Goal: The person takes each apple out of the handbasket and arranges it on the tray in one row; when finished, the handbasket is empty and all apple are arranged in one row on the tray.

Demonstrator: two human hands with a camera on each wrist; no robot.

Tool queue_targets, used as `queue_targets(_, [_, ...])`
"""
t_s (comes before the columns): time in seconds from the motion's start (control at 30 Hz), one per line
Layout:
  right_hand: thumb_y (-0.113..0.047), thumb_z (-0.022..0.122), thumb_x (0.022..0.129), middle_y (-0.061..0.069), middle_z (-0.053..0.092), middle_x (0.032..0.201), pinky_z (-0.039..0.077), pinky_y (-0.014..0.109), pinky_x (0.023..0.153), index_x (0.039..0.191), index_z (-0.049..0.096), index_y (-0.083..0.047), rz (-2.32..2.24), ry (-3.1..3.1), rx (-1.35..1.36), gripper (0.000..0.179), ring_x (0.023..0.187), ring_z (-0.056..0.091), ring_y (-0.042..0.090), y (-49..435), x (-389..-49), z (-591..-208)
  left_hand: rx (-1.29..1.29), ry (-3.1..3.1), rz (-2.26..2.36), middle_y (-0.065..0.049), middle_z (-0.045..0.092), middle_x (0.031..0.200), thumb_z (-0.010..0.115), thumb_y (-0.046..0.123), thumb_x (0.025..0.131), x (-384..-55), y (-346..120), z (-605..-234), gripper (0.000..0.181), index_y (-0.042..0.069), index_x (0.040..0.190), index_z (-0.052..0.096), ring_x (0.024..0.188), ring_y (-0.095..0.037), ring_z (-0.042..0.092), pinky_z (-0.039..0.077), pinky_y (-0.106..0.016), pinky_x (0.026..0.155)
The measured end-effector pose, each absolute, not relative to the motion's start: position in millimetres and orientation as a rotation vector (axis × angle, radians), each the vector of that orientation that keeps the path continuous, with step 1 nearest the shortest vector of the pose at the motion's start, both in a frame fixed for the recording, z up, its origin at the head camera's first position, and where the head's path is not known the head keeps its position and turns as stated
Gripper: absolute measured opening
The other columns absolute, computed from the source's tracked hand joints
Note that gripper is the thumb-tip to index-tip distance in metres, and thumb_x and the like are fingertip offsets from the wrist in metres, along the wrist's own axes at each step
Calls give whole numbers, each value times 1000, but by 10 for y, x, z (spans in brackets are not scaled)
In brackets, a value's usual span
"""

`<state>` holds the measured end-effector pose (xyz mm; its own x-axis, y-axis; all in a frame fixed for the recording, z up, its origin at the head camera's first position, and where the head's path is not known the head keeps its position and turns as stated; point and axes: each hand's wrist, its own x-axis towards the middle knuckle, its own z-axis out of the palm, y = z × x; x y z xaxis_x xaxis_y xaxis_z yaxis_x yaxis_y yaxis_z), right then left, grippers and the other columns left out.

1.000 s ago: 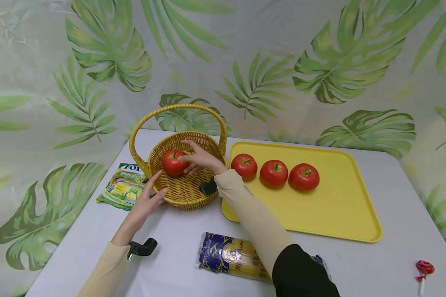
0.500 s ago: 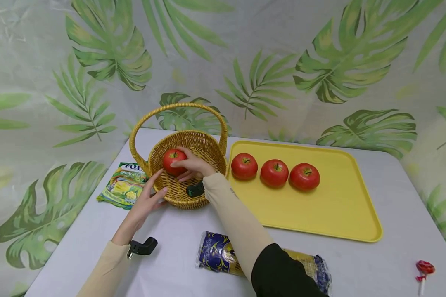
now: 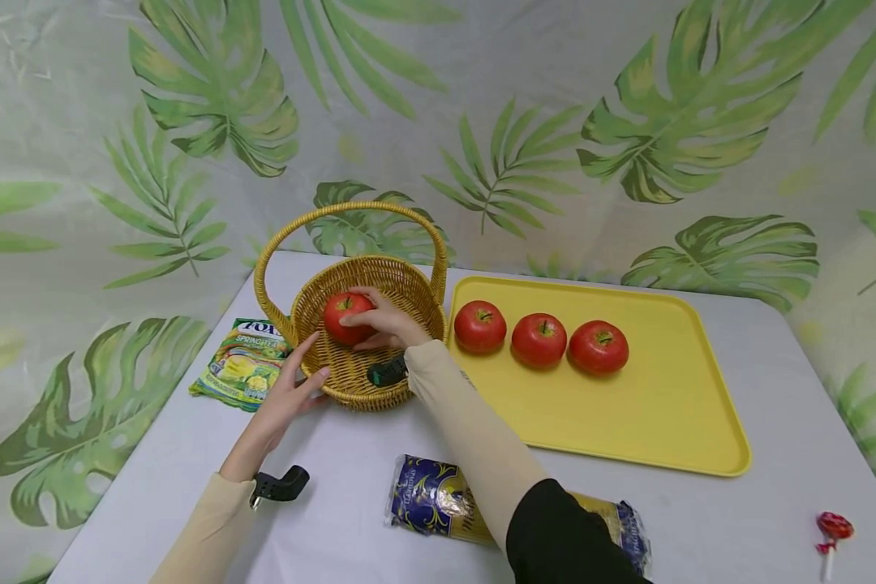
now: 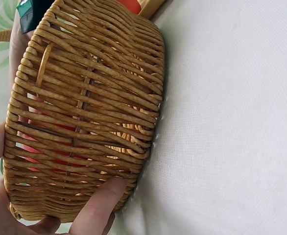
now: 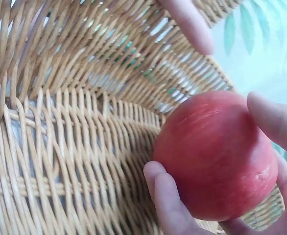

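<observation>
My right hand reaches into a wicker basket with a tall arched handle and holds a red apple. In the right wrist view, thumb and fingertips press on opposite sides of the apple, and one finger stands off it, over the weave. The apple is low inside the basket, near its left wall. At the basket's near left side, my left hand grips the rim. The left wrist view shows one finger lying along the outer woven wall of the basket and another at the rim.
A yellow tray stands right of the basket, bearing a row of red apples along its left part. A green-yellow snack packet lies left of the basket. In front is a spaghetti pack, partly under my right forearm. A red lollipop lies far right.
My right hand has moved left onto the apple in the basket and taken hold of it. The apple has since shifted slightly to the right. The left hand has stayed in place.
</observation>
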<state>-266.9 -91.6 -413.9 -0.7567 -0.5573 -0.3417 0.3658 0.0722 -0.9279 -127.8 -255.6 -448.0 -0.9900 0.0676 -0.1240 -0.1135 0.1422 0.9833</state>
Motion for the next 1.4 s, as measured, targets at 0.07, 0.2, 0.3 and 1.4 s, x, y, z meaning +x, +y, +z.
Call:
queue_targets(0.07, [-5,67,88,14,30,145,48,56,89,144,37,-19,-1751,1687,-209,65,118,48,43,-850,-2658,-4047,-49,2268,1967,-12,-12,156,48,19,102,-1279,-2557,-4480,64,19,155,10,132,-52,25,39,-59,97])
queue_targets(0.2, [-9,67,90,15,31,144,45,58,90,144,37,-21,-1730,1704,-283,63,108,54,49,-724,-2714,-3960,-53,2279,1955,-12,-13,156,48,21,102,-1273,-2559,-4475,65,19,155,10,132,-53,25,39,-59,97])
queue_targets(0.3, [-11,66,90,15,35,140,46,58,89,143,38,-23,-1715,1713,-369,60,102,56,53,-615,-2755,-3897,-50,2284,1957,-12,-13,156,48,20,102,-1266,-2558,-4468,65,19,155,10,132,-52,25,39,-59,97])
queue_targets(1.4, [-22,64,92,11,39,138,53,55,77,143,40,-24,-1483,1947,-693,56,78,63,44,1342,-2618,-3581,-70,2298,1942,-13,-15,156,48,20,102,-1272,-2546,-4472,65,21,155,10,131,-53,24,39,-59,97])
